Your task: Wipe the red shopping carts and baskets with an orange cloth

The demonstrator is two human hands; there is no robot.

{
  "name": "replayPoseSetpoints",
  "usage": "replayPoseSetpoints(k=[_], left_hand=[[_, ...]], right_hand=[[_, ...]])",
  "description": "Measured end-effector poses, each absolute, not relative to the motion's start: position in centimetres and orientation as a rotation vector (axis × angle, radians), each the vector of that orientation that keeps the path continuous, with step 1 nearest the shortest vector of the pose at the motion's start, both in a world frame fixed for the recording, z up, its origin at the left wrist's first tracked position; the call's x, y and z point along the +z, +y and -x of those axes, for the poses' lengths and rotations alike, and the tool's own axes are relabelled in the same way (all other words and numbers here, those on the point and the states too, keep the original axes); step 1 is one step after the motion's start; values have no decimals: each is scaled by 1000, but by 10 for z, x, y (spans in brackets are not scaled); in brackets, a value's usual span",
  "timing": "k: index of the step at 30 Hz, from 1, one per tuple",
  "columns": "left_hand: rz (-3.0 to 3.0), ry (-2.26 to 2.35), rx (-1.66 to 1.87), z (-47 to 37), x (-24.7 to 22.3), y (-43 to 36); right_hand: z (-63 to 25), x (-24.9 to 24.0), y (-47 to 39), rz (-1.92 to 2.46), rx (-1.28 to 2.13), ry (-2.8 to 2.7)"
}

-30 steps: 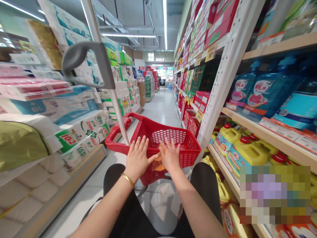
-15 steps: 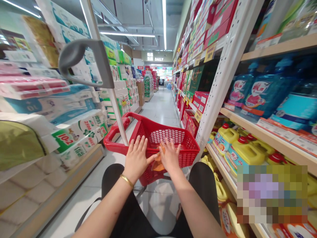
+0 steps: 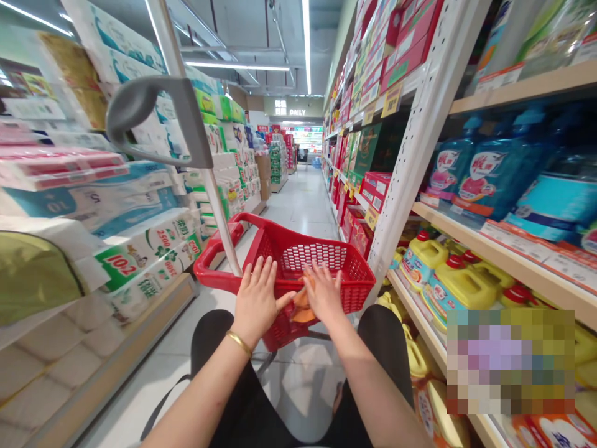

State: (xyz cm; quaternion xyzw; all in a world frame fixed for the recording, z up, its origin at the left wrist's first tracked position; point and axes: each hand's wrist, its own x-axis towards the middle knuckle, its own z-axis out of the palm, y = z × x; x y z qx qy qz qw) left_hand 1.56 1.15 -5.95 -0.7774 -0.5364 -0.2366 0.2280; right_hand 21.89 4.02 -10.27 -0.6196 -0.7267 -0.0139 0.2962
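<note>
A red plastic shopping basket (image 3: 357, 294) with honeycomb holes and a metal pole stands on the floor before my knees. My left hand (image 3: 258, 300), a gold bangle at its wrist, is open, palm down and thumb spread, over the basket's near left side. To its right, my right hand (image 3: 325, 297) is also open with fingers stretched forward over the near rim. Whether either palm touches the rim is hidden. Something orange (image 3: 302, 309), perhaps cloth or thin wrapping, shows between the hands, partly behind my right hand; its kind is unclear.
A grey handle (image 3: 198, 124) tops the pole at left. Packs of toilet paper (image 3: 135, 255) are stacked along the left side. On the right, a shelf holds blue pump bottles (image 3: 489, 165) above yellow jugs (image 3: 459, 286). A white perforated post (image 3: 415, 137) stands close right; the aisle floor (image 3: 298, 199) runs ahead.
My right hand has shifted slightly right, opening a small gap to my left thumb and showing more of the orange thing. Both hands stay open, and the view has turned very slightly.
</note>
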Motion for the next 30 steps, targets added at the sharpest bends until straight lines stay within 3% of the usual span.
replayPoseSetpoints(k=[5, 13, 20, 26, 30], left_hand=[[2124, -1474, -672, -23, -60, 10], [2158, -1478, -662, -24, -60, 8], [2143, -1500, -648, -29, -58, 5], [2153, -1478, -624, -26, -63, 9], [2139, -1464, -632, -22, -63, 10]], right_hand=[[-275, -113, 47, 2024, -21, -1536], [-198, -102, 31, 1492, -32, -1972], [-275, -116, 45, 1960, -36, -1506], [-175, -97, 32, 1486, -2, -1936], [-192, -92, 33, 1419, 32, -2021]])
